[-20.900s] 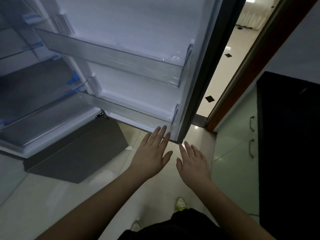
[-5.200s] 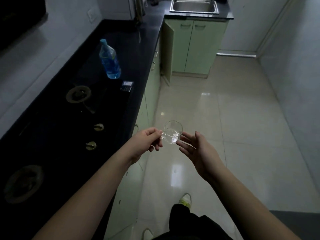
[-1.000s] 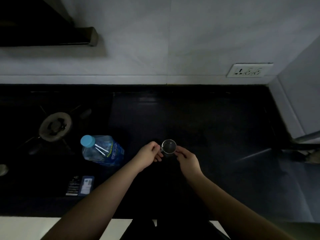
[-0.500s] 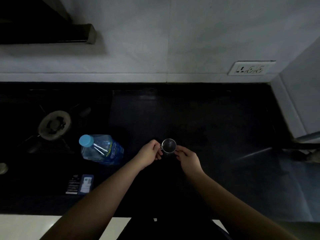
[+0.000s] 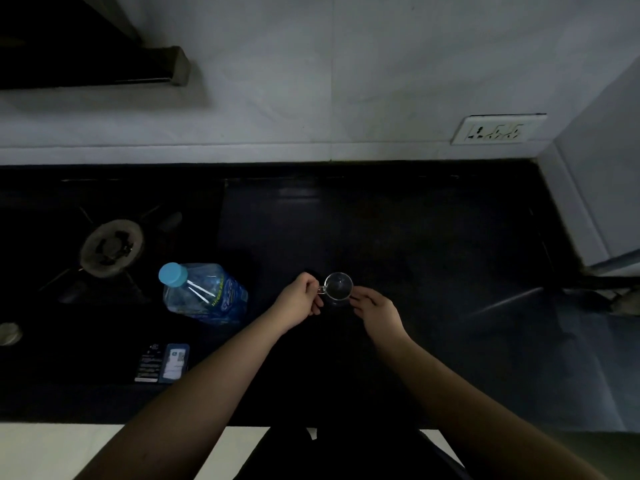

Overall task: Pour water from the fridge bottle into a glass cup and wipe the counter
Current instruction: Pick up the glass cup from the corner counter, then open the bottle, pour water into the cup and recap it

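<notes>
- Your left hand has its fingers curled in a pinch on the small handle at the left side of the glass cup.
- Your right hand touches the cup's right side with bent fingertips — whether they truly grip the glass or only steady it, you cannot tell in this dim light.
- The cup is upright on or just above the black counter, mouth up, near the middle of the view; whether it holds anything is not visible.
- The water bottle with a light blue cap stands to the left of your left hand, apart from it, cap on.
- Beyond the bottle sits a stove burner — and nearer you lies a small dark packet.
- A wall socket sits on the pale wall at the upper right.
</notes>
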Demonstrator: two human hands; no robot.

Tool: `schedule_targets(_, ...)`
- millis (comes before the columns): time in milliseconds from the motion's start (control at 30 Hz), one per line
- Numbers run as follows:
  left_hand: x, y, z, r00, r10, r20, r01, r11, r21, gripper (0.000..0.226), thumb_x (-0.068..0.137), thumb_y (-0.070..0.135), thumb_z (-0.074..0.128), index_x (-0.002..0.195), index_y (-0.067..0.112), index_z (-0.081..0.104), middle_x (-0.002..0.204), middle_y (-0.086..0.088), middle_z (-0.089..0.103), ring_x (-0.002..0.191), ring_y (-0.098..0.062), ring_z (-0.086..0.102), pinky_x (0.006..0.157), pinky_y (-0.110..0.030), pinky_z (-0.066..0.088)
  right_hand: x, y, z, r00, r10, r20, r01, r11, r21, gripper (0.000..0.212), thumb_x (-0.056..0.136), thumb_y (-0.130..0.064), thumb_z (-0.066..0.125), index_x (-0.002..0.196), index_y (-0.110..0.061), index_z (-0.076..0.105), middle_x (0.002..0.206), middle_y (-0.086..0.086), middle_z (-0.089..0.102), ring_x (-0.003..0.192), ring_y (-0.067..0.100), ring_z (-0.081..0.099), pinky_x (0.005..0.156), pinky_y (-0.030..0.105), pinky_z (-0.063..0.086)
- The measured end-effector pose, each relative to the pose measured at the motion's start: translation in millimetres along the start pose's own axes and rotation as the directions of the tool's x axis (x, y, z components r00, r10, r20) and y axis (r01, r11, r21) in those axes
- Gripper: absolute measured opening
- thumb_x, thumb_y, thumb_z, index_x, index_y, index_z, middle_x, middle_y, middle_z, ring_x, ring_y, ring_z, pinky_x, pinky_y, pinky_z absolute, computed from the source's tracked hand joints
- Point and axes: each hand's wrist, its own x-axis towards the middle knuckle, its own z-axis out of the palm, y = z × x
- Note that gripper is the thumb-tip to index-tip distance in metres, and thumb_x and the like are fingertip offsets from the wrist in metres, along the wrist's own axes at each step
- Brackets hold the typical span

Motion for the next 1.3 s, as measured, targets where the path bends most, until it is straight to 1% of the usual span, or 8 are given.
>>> schedule_targets(167, -11, -5, -8, 0.996, -0.023, -0.092, 0.018, 0.999, -0.050, 0.017, 0.104, 0.029, 0.040, 0.108, 0.018, 0.052, 0.086, -0.006, 0.070, 0.068, -0.013, 0.066, 0.060, -0.023, 0.048, -5, 2, -7, 0.999, 0.006, -0.049, -0.004, 1.000, 0.028, 0.029, 0.099, -0.013, 0.042, 0.118, -0.017, 0.064, 0.110, -0.004, 0.067, 0.105, 0.012, 0.063, 0.101, 0.036, 0.049)
schedule_targets(400, -40, -28, -27, 0.988, 0.017, -0.155, -0.023, 0.999, -0.042, 0.014, 0.103, 0.028, 0.042, 0.104, 0.021, 0.055, 0.082, -0.003, 0.069, 0.066, -0.013, 0.065, 0.063, -0.026, 0.051, -9, -12, -19, 0.990, -0.061, -0.126, 0.070, 0.995, 0.072, 0.031, 0.100, -0.013, 0.038, 0.119, -0.014, 0.063, 0.109, -0.001, 0.067, 0.104, 0.013, 0.063, 0.100, 0.037, 0.049)
schedule_targets(567, -59, -47, -41, 0.985, 0.077, -0.155, -0.085, 0.996, -0.041, 0.020, 0.104, 0.022, 0.040, 0.093, 0.023, 0.057, 0.078, -0.001, 0.068, 0.061, -0.010, 0.061, 0.061, -0.025, 0.047, -25, -32, -9, 0.979, -0.166, -0.117, 0.179, 0.977, 0.112, 0.029, 0.099, -0.012, 0.039, 0.107, -0.019, 0.066, 0.107, 0.000, 0.069, 0.102, 0.014, 0.065, 0.096, 0.035, 0.051)
schedule_targets(800, -83, -80, -75, 0.981, 0.165, -0.104, -0.163, 0.986, 0.022, 0.022, 0.104, 0.016, 0.040, 0.097, 0.026, 0.058, 0.083, 0.005, 0.067, 0.063, -0.005, 0.059, 0.062, -0.019, 0.044, -54, -61, 48, 0.971, -0.232, -0.064, 0.238, 0.965, 0.108, 0.028, 0.100, -0.012, 0.042, 0.102, -0.018, 0.069, 0.104, 0.005, 0.071, 0.098, 0.017, 0.067, 0.087, 0.031, 0.054)
schedule_targets(967, -98, -104, -96, 0.981, 0.194, -0.016, -0.192, 0.976, 0.098, 0.019, 0.102, 0.014, 0.044, 0.097, 0.021, 0.062, 0.082, 0.009, 0.065, 0.064, 0.001, 0.059, 0.064, -0.011, 0.043, -74, -82, 109, 0.951, -0.308, 0.019, 0.307, 0.951, 0.045, 0.029, 0.102, -0.012, 0.041, 0.099, -0.019, 0.069, 0.103, 0.003, 0.071, 0.098, 0.016, 0.068, 0.088, 0.029, 0.054)
schedule_targets(1100, -110, -123, -115, 0.981, 0.193, -0.033, -0.189, 0.979, 0.081, 0.015, 0.100, 0.014, 0.051, 0.098, 0.019, 0.065, 0.082, 0.007, 0.066, 0.065, 0.001, 0.061, 0.065, -0.010, 0.044, -88, -99, 147, 0.911, -0.402, 0.093, 0.403, 0.915, 0.000, 0.029, 0.101, -0.010, 0.043, 0.094, -0.020, 0.069, 0.095, 0.000, 0.072, 0.093, 0.014, 0.069, 0.087, 0.030, 0.055)
schedule_targets(1200, -118, -135, -135, 0.981, 0.182, -0.063, -0.178, 0.982, 0.063, 0.013, 0.099, 0.015, 0.053, 0.097, 0.021, 0.065, 0.084, 0.004, 0.068, 0.065, 0.002, 0.062, 0.066, -0.011, 0.046, -94, -115, 166, 0.884, -0.454, 0.109, 0.466, 0.873, -0.145, 0.026, 0.100, -0.013, 0.045, 0.094, -0.021, 0.070, 0.087, -0.002, 0.071, 0.079, 0.006, 0.067, 0.080, 0.030, 0.056)
schedule_targets(1300, -124, -148, -153, 0.983, 0.160, -0.094, -0.156, 0.987, 0.041, 0.012, 0.096, 0.016, 0.060, 0.092, 0.026, 0.065, 0.087, 0.003, 0.069, 0.069, 0.001, 0.063, 0.068, -0.012, 0.047, -100, -131, 177, 0.848, -0.519, 0.106, 0.515, 0.760, -0.397, 0.022, 0.098, -0.023, 0.048, 0.096, -0.021, 0.070, 0.083, -0.004, 0.070, 0.074, 0.013, 0.066, 0.072, 0.032, 0.055)
